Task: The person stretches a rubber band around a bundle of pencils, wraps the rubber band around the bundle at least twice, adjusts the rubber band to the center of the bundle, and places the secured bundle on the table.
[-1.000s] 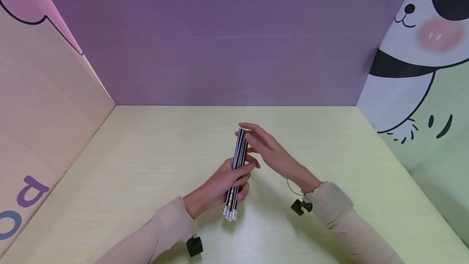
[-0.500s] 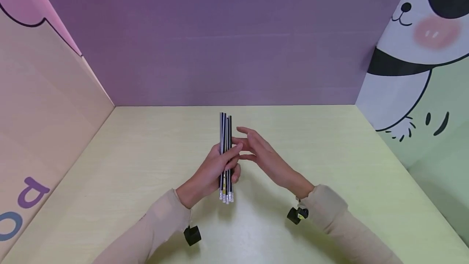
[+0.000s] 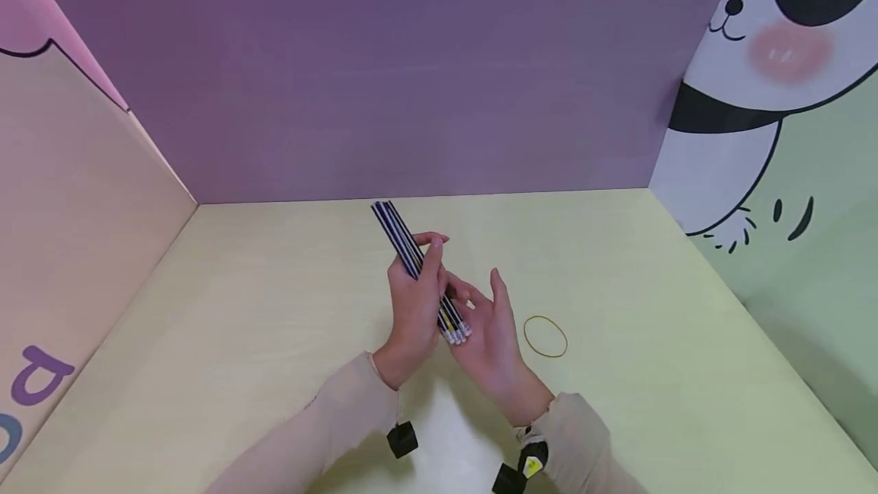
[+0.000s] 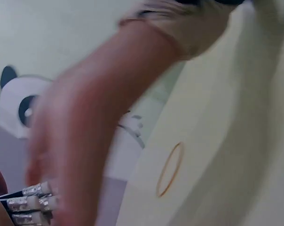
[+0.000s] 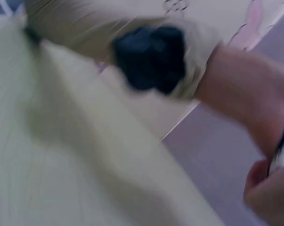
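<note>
A bundle of black-and-white striped pencils (image 3: 399, 233) slants across the middle of the head view, its far end pointing up and left. My left hand (image 3: 414, 302) grips the bundle around its middle, thumb laid along it. Silver ferrules and pale erasers (image 4: 25, 203) show at the near end in the left wrist view. My right hand (image 3: 490, 338) is turned palm up beside that end, thumb raised and fingers partly hidden behind the pencils. A thin yellow rubber band (image 3: 546, 336) lies on the table to the right of my right hand.
The pale wooden table (image 3: 658, 372) spreads beneath both arms. A purple wall (image 3: 411, 75) stands at the back, with a pink-beige panel (image 3: 75, 197) on the left and a panda-printed panel (image 3: 789, 174) on the right. A small black block (image 3: 402, 439) hangs at the left wrist.
The pencils have swung from nearly upright to leaning left. My right hand has come down from their upper part to the eraser end and turned palm up. The rubber band now shows fully.
</note>
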Demonstrator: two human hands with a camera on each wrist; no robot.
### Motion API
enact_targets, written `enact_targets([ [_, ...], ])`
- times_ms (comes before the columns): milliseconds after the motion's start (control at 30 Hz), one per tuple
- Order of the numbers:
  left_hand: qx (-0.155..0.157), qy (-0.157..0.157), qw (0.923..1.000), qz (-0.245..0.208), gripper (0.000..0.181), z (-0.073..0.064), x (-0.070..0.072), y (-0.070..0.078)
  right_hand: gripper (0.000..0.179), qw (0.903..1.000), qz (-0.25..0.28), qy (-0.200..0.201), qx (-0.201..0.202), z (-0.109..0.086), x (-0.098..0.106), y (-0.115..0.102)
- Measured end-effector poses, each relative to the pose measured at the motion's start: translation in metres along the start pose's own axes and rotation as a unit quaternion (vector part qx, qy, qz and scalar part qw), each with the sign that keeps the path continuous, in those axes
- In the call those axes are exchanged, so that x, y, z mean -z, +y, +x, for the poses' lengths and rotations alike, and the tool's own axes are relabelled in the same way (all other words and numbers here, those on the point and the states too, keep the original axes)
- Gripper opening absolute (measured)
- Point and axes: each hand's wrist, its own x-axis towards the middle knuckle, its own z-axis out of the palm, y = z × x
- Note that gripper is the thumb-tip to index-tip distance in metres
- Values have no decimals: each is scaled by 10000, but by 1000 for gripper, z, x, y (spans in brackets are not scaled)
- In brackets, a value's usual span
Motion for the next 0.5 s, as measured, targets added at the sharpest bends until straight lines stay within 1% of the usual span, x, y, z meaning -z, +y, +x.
enact_targets([
  [67,-200,-192,9996,99,19,-8,-6,-2,60,9992,368,40,161,-3,-8,3],
  [133,-383,-388,9984,160,20,-14,-10,-4,57,9974,620,239,281,-6,-15,5],
  [167,-425,-459,9979,180,21,-16,-12,-5,56,9966,696,323,313,-7,-17,6],
  [267,-295,-606,9976,163,18,-20,-13,-6,56,9955,752,508,275,-12,-21,7],
  [333,-102,-680,9976,77,17,-20,-11,-4,53,9960,687,517,255,-15,-20,7],
  [400,202,-891,9958,-85,17,-18,-6,0,46,9979,356,494,198,-20,-18,4],
  [433,391,-1045,9936,-172,18,-17,-1,3,42,9987,95,453,199,-22,-16,2],
  [500,902,-1358,9863,-259,21,-16,10,10,33,9965,-713,367,235,-27,-11,-7],
])
